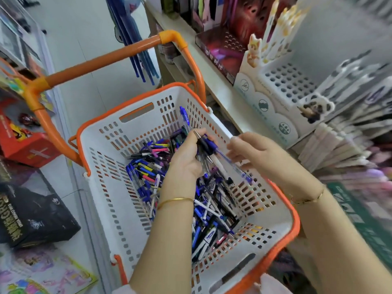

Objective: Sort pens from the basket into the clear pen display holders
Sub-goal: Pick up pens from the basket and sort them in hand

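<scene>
A single wide-angle view from the person's head looks forward and steeply down, close above the white-and-orange basket [110,187] that fills the middle, with the floor [80,39] at left and a shelf [222,85] running along the right.

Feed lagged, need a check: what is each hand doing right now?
Left hand: holding a bunch of blue and clear plastic pens.
Right hand: fingers at those pens; grip cannot be told.
</scene>
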Motion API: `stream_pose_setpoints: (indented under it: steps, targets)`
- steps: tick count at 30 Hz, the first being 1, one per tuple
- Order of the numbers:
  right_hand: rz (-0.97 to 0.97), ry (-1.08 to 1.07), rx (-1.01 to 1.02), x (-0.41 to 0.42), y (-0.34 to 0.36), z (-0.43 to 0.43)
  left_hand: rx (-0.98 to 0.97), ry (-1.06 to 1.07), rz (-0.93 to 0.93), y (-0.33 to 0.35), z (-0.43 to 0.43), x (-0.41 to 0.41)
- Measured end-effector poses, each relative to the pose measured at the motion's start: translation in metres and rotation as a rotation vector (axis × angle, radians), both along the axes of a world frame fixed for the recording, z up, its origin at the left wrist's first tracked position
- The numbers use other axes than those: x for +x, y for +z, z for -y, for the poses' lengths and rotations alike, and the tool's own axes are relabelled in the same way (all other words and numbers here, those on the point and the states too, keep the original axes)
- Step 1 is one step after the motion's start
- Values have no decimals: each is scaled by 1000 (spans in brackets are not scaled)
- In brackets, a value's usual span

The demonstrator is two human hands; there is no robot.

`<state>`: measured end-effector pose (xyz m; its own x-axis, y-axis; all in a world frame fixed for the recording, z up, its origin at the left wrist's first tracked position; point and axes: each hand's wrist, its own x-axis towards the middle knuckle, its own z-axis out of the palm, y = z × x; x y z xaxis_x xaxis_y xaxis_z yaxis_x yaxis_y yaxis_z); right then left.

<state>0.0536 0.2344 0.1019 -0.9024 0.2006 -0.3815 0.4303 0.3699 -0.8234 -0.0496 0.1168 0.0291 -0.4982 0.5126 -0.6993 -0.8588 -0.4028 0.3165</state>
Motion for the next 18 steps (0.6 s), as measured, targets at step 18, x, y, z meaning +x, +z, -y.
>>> stream_pose_setpoints:
  steps: [18]
  targets:
    - [-256, -372, 8, 114, 47, -77, 49, -166, -265, 94, -159, 105]
